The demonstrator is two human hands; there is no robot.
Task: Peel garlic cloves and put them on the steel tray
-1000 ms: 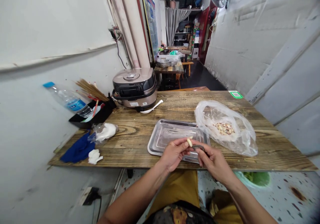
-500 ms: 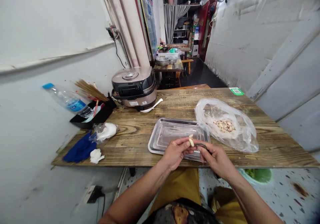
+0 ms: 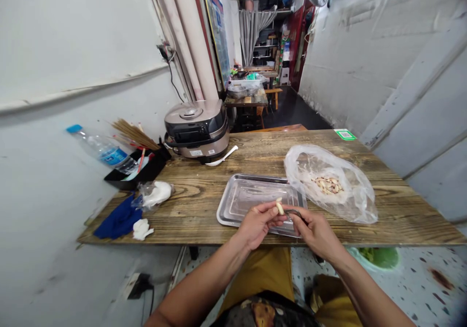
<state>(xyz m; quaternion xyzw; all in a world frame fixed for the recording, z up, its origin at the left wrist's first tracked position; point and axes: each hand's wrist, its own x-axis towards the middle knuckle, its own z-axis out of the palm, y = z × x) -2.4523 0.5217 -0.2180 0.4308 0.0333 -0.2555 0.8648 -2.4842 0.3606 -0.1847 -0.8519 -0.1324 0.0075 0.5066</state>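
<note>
So from the head cam: left hand (image 3: pixel 255 225) has its grip pinched on a pale, garlic-looking clove (image 3: pixel 279 208), held up over the near side of the metal tray (image 3: pixel 248 194). Right hand (image 3: pixel 316 232) has its grip closed around a thin dark tool (image 3: pixel 295 213), tip right by the clove, can't tell if they're touching. Clear plastic bag (image 3: pixel 359 210) with more cloves (image 3: pixel 328 185) sits on the table (image 3: pixel 193 222), just right of the tray.
</note>
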